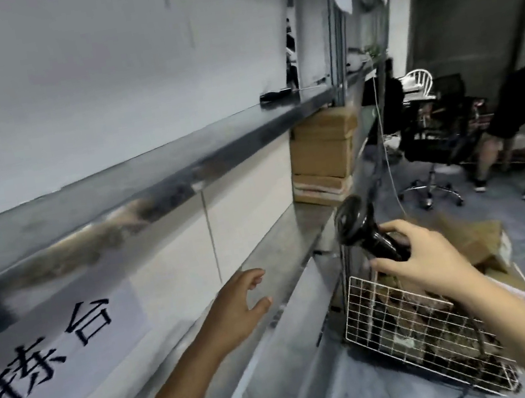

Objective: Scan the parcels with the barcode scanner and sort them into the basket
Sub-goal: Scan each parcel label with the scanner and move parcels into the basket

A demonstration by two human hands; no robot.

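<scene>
Fingers of the right hand wrap the black barcode scanner by its handle, its round head tipped up toward the steel shelf. Left hand reaches over that shelf with fingers loosely spread, holding nothing. Brown parcels sit stacked at the shelf's far end (more lie in the wire basket below the right forearm, and beside it on the floor).

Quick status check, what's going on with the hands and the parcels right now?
Right hand gripping barcode scanner above wire basket. Left hand open, empty, over the shelf. Parcels stacked at shelf end. Nothing blocking.
</scene>
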